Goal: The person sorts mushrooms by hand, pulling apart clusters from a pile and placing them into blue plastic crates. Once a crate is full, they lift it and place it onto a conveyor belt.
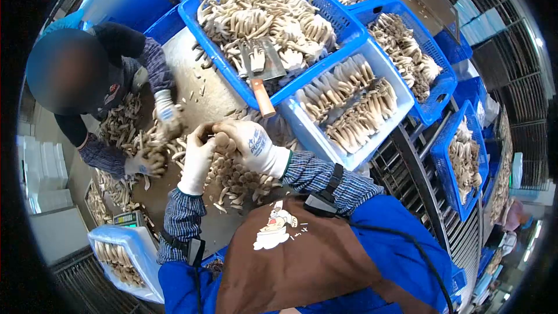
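The right hand (256,145), gloved, has its fingers bent nearly closed on the right side of a bunch (222,141) of mushrooms; the left hand (196,166), also gloved, curls thumb and finger at its left side. The bunch lies between them, at the fingertips, caps showing; its stems are hidden, so its long axis cannot be told. Just below, towards the apron (290,256), a loose pile (232,179) spreads over the table (224,227). Beyond the right hand, and nearer to it, a cleaver (272,67) rests on a heaped blue crate (232,84), handle slanting back towards the person. Right of that hand sits a white tray (322,146) of mushrooms; opposite, a co-worker's hands (167,110) are at more mushrooms
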Action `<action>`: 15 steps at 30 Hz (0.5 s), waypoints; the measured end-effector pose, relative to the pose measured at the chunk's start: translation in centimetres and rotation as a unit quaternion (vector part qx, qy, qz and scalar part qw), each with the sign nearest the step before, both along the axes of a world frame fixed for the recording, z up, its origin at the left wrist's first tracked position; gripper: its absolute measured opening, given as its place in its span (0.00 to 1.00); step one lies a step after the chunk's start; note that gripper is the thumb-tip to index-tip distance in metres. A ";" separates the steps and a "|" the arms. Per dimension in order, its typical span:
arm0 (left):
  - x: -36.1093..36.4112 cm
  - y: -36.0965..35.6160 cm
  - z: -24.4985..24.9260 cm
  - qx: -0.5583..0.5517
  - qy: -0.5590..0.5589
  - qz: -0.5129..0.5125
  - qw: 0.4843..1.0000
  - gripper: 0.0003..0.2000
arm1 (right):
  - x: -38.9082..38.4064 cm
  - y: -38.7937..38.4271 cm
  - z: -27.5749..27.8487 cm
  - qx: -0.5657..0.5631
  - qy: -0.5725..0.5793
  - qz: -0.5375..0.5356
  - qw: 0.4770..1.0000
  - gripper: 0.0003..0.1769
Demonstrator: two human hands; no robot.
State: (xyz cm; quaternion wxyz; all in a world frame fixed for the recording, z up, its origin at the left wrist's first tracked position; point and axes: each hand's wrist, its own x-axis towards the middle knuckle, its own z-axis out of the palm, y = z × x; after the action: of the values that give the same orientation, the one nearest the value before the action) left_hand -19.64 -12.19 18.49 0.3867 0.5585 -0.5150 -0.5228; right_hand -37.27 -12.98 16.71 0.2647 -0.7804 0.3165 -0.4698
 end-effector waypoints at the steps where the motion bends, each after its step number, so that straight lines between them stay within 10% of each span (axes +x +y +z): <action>1: -0.8 0.0 0.5 0.009 0.007 0.017 1.000 0.15 | -0.8 0.1 0.4 -0.010 0.003 -0.015 1.000 0.28; 5: 0.6 -1.7 -3.3 -0.025 -0.054 -0.016 0.998 0.17 | -7.8 -0.6 0.5 -0.087 -0.086 -0.049 0.991 0.22; 7: 3.1 -3.3 -6.0 -0.159 -0.345 -0.017 0.925 0.17 | -14.0 -0.7 0.8 -0.123 -0.046 -0.188 0.973 0.26; 8: 4.7 -4.1 -7.9 -0.274 -0.505 -0.012 0.819 0.19 | -18.9 -0.8 -3.1 -0.014 -0.039 -0.276 0.960 0.30; 9: 6.2 -5.0 -10.1 -0.225 -0.498 0.001 0.837 0.21 | -20.5 0.5 2.5 0.197 -0.082 -0.321 0.923 0.33; 10: 7.5 -6.2 -11.8 -0.177 -0.488 0.017 0.855 0.24 | -26.1 -1.1 -1.3 0.181 -0.101 -0.321 0.924 0.29; 12: 7.3 -8.3 -12.4 -0.076 -0.436 0.016 0.896 0.26 | -35.0 -2.4 -4.4 0.022 0.130 -0.385 0.914 0.26; 14: 5.5 -10.3 -11.0 0.121 -0.289 -0.007 0.950 0.35 | -42.3 -2.3 -6.8 0.104 0.445 -0.443 0.771 0.24; 15: 3.8 -10.6 -10.5 0.037 -0.303 -0.032 0.952 0.36 | -45.8 -3.0 -9.1 0.046 0.540 -0.424 0.726 0.25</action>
State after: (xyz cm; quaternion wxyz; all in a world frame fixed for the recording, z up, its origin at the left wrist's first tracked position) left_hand -15.80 -22.78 8.01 0.1747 0.6876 -0.6058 -0.3601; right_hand -83.11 -15.97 7.60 -0.1416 -0.6739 0.7250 -0.0172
